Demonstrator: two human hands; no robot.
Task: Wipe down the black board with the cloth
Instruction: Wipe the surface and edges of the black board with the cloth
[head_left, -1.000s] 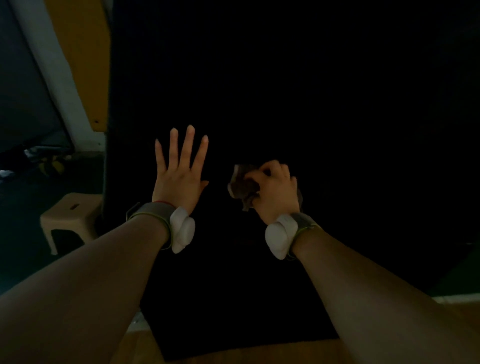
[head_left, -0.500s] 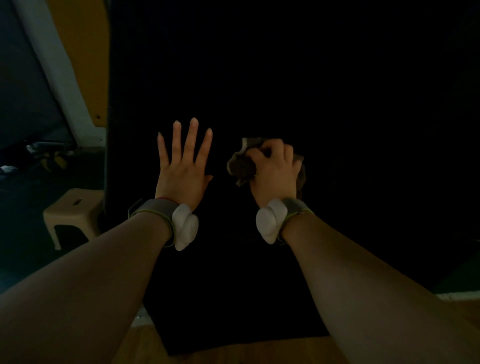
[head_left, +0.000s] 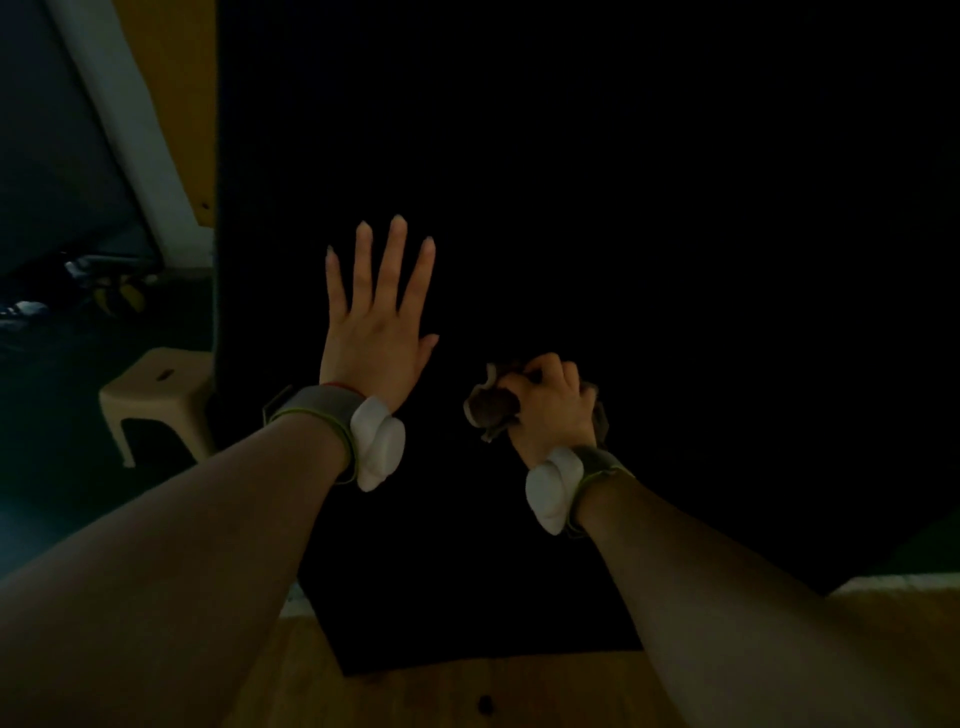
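The left hand (head_left: 371, 332) is being held flat, fingers spread, against the black board (head_left: 623, 208), probably to steady it. The bunched cloth (head_left: 491, 408) is being clenched in the right hand (head_left: 553, 410) and pressed to the board's lower middle, for wiping.

Single head-worn view, looking forward and down, close on black board (head_left: 623, 208)

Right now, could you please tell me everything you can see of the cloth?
The cloth is a brownish rag, soft-looking and crumpled into a wad. The right hand grips it in a fist in front of the black board. Folds bulge out on the fist's left, and a corner shows on its right.
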